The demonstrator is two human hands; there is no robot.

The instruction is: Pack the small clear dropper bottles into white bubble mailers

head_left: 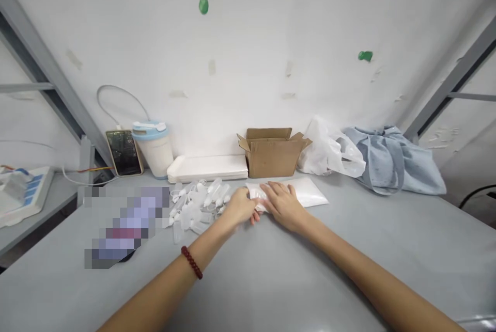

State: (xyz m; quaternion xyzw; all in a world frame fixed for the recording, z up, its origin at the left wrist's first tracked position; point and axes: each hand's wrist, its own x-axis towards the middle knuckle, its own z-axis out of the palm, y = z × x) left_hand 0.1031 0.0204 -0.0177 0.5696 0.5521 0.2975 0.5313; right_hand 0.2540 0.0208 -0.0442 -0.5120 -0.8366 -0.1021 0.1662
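A white plastic packet (310,192) lies flat on the grey table, its right end free. My left hand (240,206) is closed at the packet's left end, thumb and fingers bent round the edge. Something small and dark shows by its thumb, too small to make out. My right hand (284,205) rests palm down on the packet with its fingers stretched and slightly apart. Just left of my left hand spreads a loose pile of small translucent plastic bottles (191,213). A dark red bead bracelet (191,263) circles my left wrist.
Along the wall stand a phone (124,152), a blue-lidded cup (155,151), a stack of white sheets or boxes (209,168), an open cardboard box (273,158), a white plastic bag (329,148) and a blue cloth bag (418,167). A blurred-out object (132,226) lies on the left.
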